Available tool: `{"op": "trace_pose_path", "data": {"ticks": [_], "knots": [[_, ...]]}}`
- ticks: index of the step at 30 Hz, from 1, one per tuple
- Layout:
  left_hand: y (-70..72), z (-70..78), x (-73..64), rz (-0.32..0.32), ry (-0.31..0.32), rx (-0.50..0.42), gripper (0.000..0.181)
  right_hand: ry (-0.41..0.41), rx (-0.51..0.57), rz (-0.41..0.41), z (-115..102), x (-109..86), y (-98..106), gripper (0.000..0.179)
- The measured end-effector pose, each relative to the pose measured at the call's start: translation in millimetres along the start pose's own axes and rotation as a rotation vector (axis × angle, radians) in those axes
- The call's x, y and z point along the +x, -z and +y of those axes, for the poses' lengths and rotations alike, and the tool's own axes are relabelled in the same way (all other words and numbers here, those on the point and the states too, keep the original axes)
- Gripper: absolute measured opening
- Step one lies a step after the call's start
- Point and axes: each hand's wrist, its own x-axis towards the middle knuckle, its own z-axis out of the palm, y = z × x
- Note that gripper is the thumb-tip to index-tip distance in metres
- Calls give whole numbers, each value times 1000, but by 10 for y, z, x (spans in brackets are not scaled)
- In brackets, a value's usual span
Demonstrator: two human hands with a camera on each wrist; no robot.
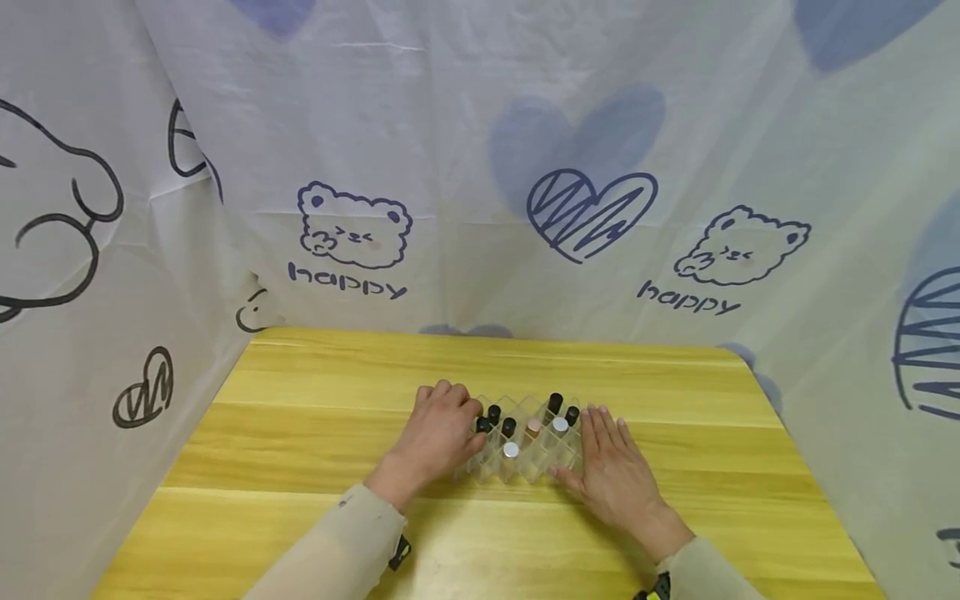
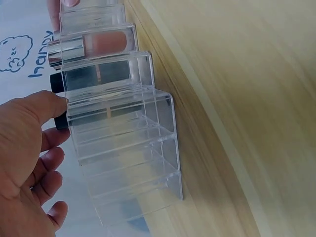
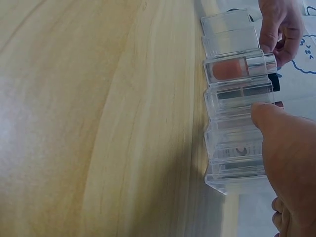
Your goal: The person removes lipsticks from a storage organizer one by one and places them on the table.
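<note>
On the yellow table [image 1: 300, 400], both hands flanking clear organizer [image 1: 525, 458], right hand [image 1: 611, 475] flat

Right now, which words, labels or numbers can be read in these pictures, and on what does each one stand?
"happy": under the left bear drawing on the backdrop cloth.
"happy": under the right bear drawing on the same cloth.
Bottles in the clear organizer: no readable label.
</note>
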Motion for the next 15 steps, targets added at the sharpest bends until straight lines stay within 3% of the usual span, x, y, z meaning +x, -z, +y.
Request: {"op": "trace_pose_path", "data": {"ticks": [15], "knots": [[34,75,97,-36,-36,145,31,-3,13,5,1,11,-7,100]]}}
